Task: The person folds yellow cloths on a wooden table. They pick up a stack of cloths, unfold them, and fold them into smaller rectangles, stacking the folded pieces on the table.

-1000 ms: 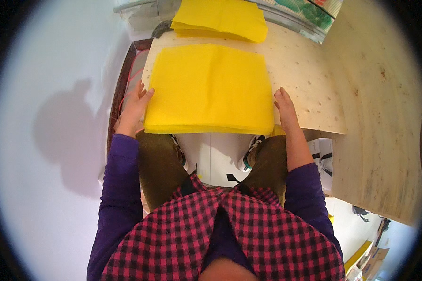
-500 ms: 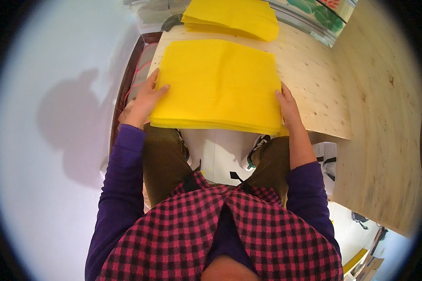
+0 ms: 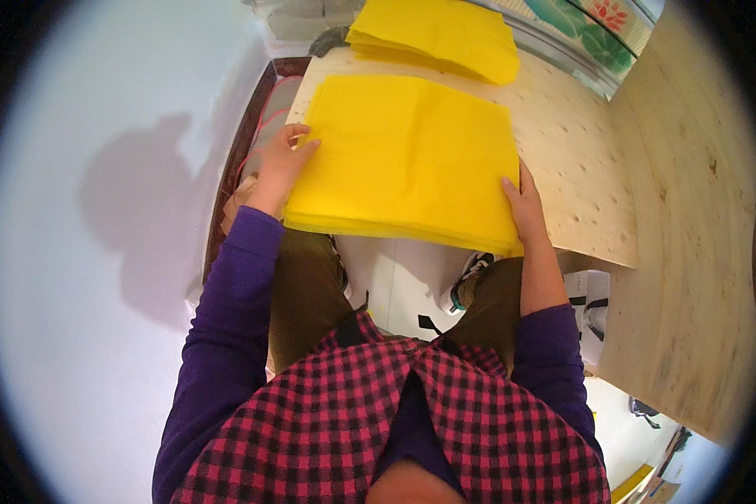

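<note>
A stack of yellow, felt-like fabric sheets [image 3: 403, 160] lies in front of me, its near edge jutting past the board over my legs. My left hand [image 3: 284, 164] is at the stack's left edge, fingers curled and thumb against the sheets. On the opposite edge my right hand [image 3: 525, 206] grips the stack, thumb on top and the other fingers partly hidden at the side. Several layers show along the near edge, slightly uneven. Farther back sits a second yellow stack [image 3: 433, 38], its layers loosely spread.
A pale plywood board [image 3: 580, 168] supports both stacks. An upright plywood panel [image 3: 689, 218] stands at the right, and a white wall [image 3: 101, 294] at the left. A grey object [image 3: 329, 40] lies by the far left corner. My knees are under the near edge.
The view has shifted, so everything sits a little farther right and lower. My left fingers have curled more at the stack's edge; my right hand stays on its side.
</note>
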`<action>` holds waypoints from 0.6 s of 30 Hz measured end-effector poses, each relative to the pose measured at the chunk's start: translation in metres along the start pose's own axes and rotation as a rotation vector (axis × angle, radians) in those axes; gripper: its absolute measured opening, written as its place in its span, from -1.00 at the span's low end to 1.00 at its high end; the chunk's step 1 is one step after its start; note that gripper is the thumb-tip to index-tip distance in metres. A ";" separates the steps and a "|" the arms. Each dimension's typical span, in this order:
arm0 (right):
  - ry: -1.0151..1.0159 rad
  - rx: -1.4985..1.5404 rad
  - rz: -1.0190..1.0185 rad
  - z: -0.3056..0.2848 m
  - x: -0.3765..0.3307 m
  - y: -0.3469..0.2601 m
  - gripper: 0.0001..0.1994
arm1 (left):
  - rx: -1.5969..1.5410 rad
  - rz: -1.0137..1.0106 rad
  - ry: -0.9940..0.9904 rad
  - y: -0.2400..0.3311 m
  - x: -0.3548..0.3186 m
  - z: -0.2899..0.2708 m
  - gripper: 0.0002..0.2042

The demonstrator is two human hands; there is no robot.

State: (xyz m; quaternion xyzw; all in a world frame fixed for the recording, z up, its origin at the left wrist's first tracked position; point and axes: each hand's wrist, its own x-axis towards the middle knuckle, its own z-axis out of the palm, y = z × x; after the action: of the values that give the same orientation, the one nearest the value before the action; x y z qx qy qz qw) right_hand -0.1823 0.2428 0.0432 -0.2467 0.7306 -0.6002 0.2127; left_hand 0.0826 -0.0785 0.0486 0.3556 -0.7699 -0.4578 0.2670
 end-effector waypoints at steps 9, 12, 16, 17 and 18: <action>0.049 -0.106 0.003 0.003 -0.002 -0.001 -0.40 | -0.085 -0.118 0.022 -0.002 0.016 0.006 -0.59; 0.062 -0.117 -0.006 0.003 -0.003 0.000 -0.41 | 0.099 -0.069 0.038 -0.003 0.024 0.006 -0.59; 0.046 -0.106 -0.017 0.004 -0.004 -0.002 -0.41 | 0.191 -0.006 0.044 -0.005 0.033 0.009 -0.73; 0.044 -0.110 -0.014 0.004 -0.004 -0.002 -0.41 | 0.245 0.093 0.081 -0.006 0.032 0.009 -0.73; 0.043 -0.115 -0.011 0.004 -0.004 -0.003 -0.41 | 0.298 0.193 0.118 -0.006 0.032 0.009 -0.74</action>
State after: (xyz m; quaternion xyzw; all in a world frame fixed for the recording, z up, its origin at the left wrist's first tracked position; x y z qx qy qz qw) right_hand -0.1763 0.2420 0.0451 -0.2499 0.7666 -0.5637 0.1792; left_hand 0.0583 -0.1010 0.0417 0.3417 -0.8428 -0.2894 0.2987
